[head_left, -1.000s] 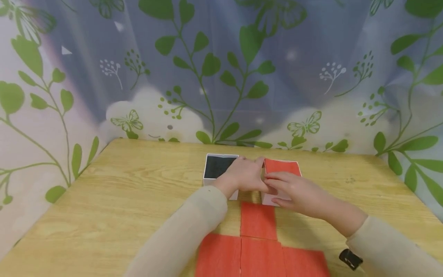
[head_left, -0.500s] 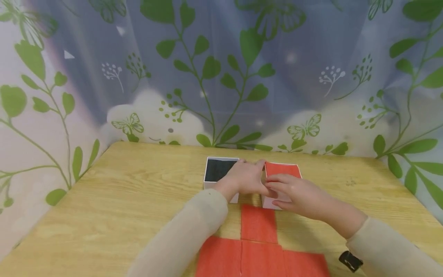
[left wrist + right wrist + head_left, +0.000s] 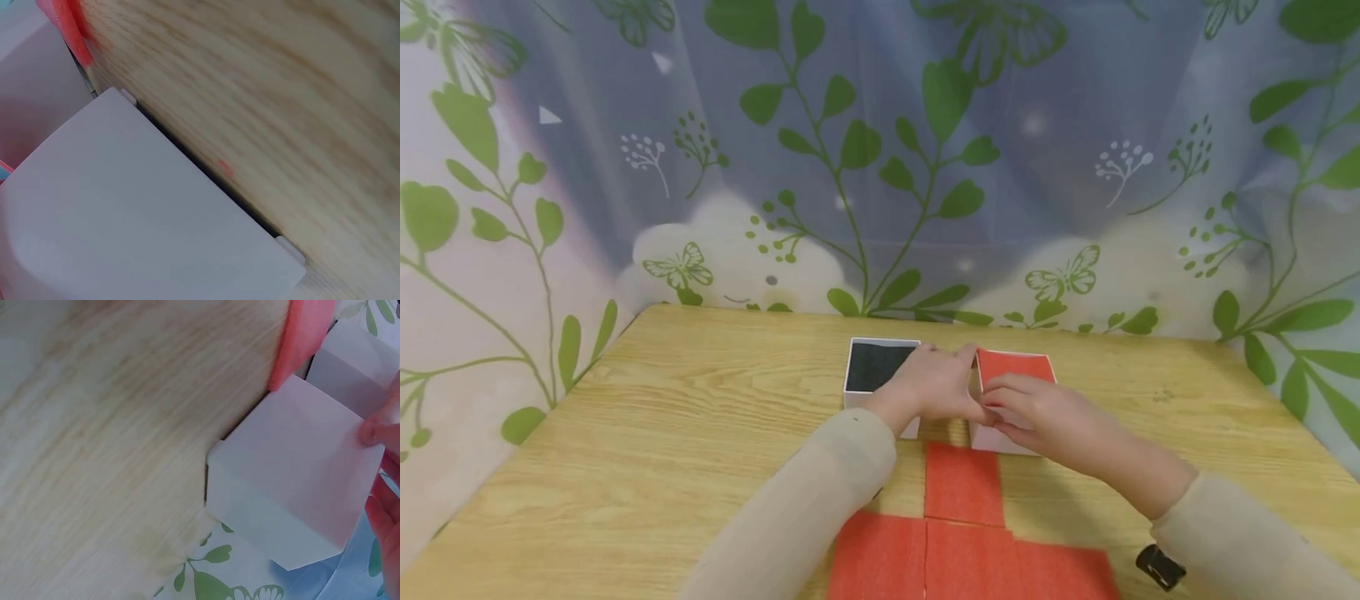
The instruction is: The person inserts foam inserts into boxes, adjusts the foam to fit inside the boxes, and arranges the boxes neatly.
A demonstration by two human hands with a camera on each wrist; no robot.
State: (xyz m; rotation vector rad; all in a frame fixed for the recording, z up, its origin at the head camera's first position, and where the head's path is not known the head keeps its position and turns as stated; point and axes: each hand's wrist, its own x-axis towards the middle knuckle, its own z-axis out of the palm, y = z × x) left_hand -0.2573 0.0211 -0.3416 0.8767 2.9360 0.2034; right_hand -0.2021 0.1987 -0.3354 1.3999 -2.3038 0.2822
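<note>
Two open white boxes stand side by side at the far side of the table. The left white box (image 3: 857,400) holds dark sheets (image 3: 874,365); the right white box (image 3: 294,450) is filled with red sheets (image 3: 1017,363). My left hand (image 3: 932,385) reaches over the dark-filled box and grips the left side of the red-filled one, its thumb at the front left corner. My right hand (image 3: 1060,421) is at the same corner, thumb and fingers close together as they pinch the red sheets at the rim. The pinched edge is mostly hidden by the fingers.
Several red squares (image 3: 964,483) lie edge to edge on the wooden table (image 3: 700,417), one nearer the boxes and a row closer to me. A patterned cloth (image 3: 880,167) hangs behind the table. A small black device (image 3: 1160,567) is beside the right sleeve.
My right thumb has moved up and in toward the fingers at the box's corner. My left hand stays in place, and the boxes and the red squares on the table have not moved.
</note>
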